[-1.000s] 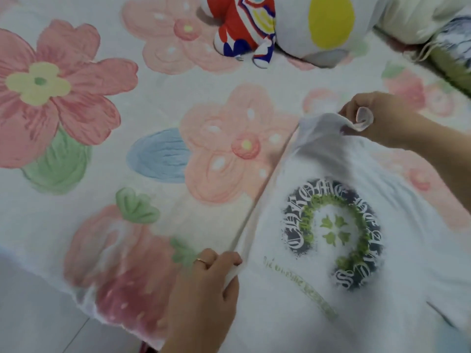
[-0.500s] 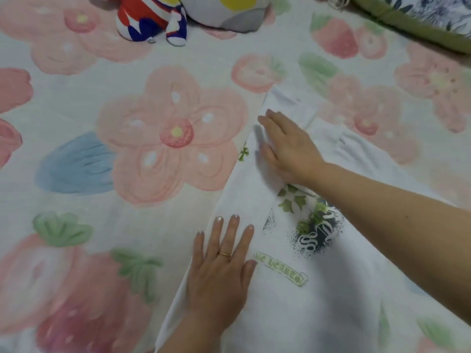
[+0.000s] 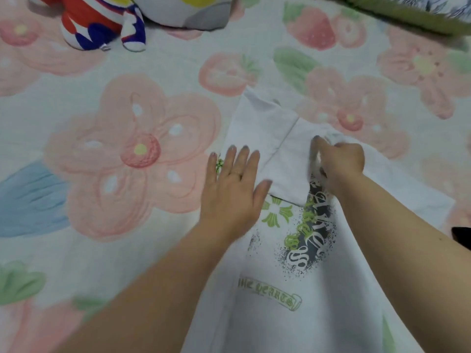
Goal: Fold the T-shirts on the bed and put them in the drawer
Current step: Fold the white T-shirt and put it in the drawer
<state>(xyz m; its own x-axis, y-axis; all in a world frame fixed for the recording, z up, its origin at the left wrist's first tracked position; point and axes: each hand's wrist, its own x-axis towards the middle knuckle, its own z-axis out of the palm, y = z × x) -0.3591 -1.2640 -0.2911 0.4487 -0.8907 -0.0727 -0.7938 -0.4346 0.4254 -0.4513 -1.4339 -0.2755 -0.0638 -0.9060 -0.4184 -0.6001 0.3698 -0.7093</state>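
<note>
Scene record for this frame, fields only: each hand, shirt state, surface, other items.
left hand: flat, fingers straight, pressing the T-shirt's left side
right hand: fingers curled, pinching T-shirt fabric near the top
T-shirt: white, printed, lying on the bed
sleeve: folded inward, covering part of the print
bed: floral sheet
other: plush toy at the far side

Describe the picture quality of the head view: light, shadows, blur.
Head view: flat, even light with no glare; only faint shadows beside the left hand and right hand on the T-shirt; the whole frame is soft, worst on the right hand's fingers and the green-edged fabric at top right, which is smeared; the T-shirt's print is roughly readable.
</note>
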